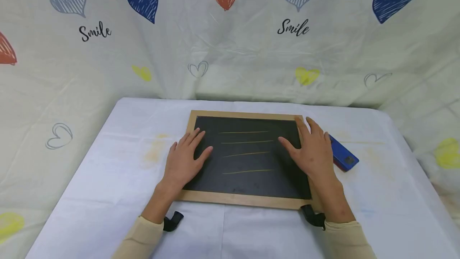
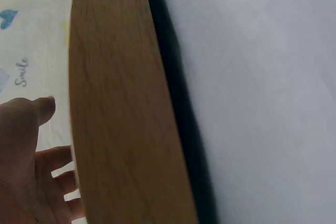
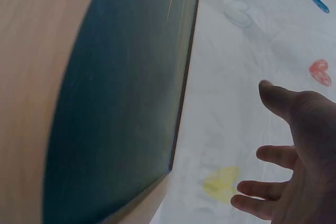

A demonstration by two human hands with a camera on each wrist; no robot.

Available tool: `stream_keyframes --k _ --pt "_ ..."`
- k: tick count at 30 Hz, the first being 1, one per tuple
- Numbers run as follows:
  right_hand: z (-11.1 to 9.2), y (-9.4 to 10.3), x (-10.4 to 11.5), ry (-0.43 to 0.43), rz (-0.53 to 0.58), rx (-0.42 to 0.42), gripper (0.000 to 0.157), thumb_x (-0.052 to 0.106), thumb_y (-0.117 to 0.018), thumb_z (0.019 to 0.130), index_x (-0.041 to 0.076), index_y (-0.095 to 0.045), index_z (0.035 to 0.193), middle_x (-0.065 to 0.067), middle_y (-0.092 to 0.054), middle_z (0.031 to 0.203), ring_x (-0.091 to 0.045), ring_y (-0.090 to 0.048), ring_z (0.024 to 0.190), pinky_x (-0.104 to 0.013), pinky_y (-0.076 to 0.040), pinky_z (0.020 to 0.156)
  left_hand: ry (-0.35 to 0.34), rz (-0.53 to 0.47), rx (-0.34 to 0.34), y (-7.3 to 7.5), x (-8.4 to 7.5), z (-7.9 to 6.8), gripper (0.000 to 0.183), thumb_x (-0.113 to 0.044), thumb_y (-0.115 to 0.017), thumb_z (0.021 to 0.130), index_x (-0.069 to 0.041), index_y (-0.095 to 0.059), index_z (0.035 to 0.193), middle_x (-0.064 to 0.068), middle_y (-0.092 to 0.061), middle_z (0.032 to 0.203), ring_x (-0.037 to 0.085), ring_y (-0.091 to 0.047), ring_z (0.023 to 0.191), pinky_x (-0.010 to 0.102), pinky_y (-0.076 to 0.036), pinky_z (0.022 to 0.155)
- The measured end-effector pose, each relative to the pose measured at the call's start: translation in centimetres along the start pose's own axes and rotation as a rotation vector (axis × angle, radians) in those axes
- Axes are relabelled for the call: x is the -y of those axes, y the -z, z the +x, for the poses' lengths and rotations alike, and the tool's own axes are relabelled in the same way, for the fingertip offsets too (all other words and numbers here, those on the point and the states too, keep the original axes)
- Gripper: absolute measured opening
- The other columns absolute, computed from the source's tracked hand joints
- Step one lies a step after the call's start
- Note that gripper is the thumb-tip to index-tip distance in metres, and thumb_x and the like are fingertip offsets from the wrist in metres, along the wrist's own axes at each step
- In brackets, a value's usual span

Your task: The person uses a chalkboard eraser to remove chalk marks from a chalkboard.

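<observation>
A small blackboard [image 1: 248, 187] in a light wooden frame lies on the white cloth, with several yellow chalk lines [image 1: 248, 154] across its dark face. Over its left edge is my left hand [image 1: 184, 158], fingers spread and nothing gripped. My right hand [image 1: 313, 153] hovers at the right edge, its fingers and thumb apart and holding nothing. In the left wrist view, the board's wooden frame [image 2: 121, 103] fills the middle beside the left hand [image 2: 23, 156]. The right wrist view has the relaxed right hand [image 3: 310, 156] apart from the dark board face [image 3: 121, 98].
A blue block [image 1: 344, 155], perhaps an eraser, lies right of the board, partly hidden behind the right hand. Faint yellow smudges [image 1: 155, 150] mark the white tablecloth [image 1: 108, 179]. Behind the table hangs a curtain [image 1: 244, 43] printed with hearts and "Smile".
</observation>
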State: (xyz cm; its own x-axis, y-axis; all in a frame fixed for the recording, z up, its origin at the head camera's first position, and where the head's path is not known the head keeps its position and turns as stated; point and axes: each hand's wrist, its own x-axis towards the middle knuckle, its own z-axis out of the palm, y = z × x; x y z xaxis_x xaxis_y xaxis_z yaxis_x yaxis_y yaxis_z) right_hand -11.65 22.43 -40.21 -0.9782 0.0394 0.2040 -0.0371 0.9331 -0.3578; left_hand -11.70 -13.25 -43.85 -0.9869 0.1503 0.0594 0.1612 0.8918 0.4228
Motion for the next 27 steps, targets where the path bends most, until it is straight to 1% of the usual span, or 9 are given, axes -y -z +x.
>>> stream_keyframes --k 2,5,8,13,19,23,27 --pt "0.0 0.3 -0.5 -0.002 -0.006 -0.017 0.078 0.05 -0.069 0.097 0.009 -0.042 0.159 -0.031 -0.039 0.16 -0.054 -0.041 0.144 -0.072 -0.033 0.117 0.0 -0.005 -0.012 0.0 0.2 0.0 0.067 -0.058 -0.052 0.104 -0.022 -0.044 0.16 0.005 -0.039 0.169 0.033 -0.036 0.157 0.067 -0.029 0.124" --pt "0.0 0.7 -1.3 -0.018 -0.005 -0.047 0.071 0.044 -0.069 0.099 0.006 -0.048 0.155 -0.032 -0.043 0.156 -0.057 -0.046 0.137 -0.072 -0.043 0.106 -0.002 -0.028 -0.025 0.1 0.5 0.1 0.062 -0.054 -0.053 0.106 -0.019 -0.049 0.157 0.007 -0.044 0.166 0.032 -0.041 0.154 0.063 -0.033 0.123" --pt "-0.2 1.0 -2.2 -0.035 0.012 -0.07 0.064 0.037 -0.07 0.1 0.004 -0.052 0.151 -0.032 -0.047 0.152 -0.057 -0.05 0.133 -0.073 -0.046 0.099 0.004 -0.037 -0.031 0.3 0.9 -0.1 0.059 -0.05 -0.055 0.106 -0.016 -0.053 0.154 0.009 -0.048 0.163 0.032 -0.044 0.152 0.061 -0.037 0.122" --pt "-0.6 1.4 -3.8 -0.054 0.03 -0.093 0.055 0.029 -0.07 0.1 0.001 -0.057 0.146 -0.034 -0.052 0.145 -0.057 -0.053 0.127 -0.072 -0.048 0.094 0.002 -0.028 -0.026 0.8 1.5 -0.2 0.053 -0.04 -0.06 0.105 -0.012 -0.057 0.15 0.011 -0.052 0.16 0.034 -0.048 0.149 0.062 -0.039 0.12" --pt "-0.9 1.9 -5.3 -0.159 -0.002 -0.035 0.054 0.029 -0.067 0.101 0.001 -0.056 0.145 -0.036 -0.05 0.146 -0.062 -0.053 0.123 -0.074 -0.05 0.092 0.001 -0.046 0.0 1.2 2.4 -0.2 0.051 -0.033 -0.064 0.104 -0.008 -0.058 0.149 0.014 -0.051 0.16 0.037 -0.047 0.149 0.065 -0.036 0.12" --pt "-0.9 2.2 -6.2 -0.196 -0.014 0.006 0.056 0.029 -0.067 0.1 -0.001 -0.055 0.145 -0.038 -0.048 0.146 -0.063 -0.051 0.125 -0.075 -0.048 0.094 0.004 -0.082 0.012 1.2 3.0 -0.3 0.052 -0.029 -0.064 0.104 -0.007 -0.056 0.15 0.015 -0.05 0.161 0.038 -0.045 0.15 0.064 -0.036 0.121" --pt "-0.8 2.7 -7.4 -0.24 -0.031 0.074 0.06 0.032 -0.066 0.1 -0.004 -0.052 0.147 -0.041 -0.045 0.147 -0.064 -0.048 0.126 -0.076 -0.045 0.095 0.004 -0.103 0.03 1.1 3.6 -0.3 0.054 -0.026 -0.065 0.103 -0.007 -0.053 0.152 0.015 -0.047 0.163 0.038 -0.043 0.152 0.061 -0.035 0.123"
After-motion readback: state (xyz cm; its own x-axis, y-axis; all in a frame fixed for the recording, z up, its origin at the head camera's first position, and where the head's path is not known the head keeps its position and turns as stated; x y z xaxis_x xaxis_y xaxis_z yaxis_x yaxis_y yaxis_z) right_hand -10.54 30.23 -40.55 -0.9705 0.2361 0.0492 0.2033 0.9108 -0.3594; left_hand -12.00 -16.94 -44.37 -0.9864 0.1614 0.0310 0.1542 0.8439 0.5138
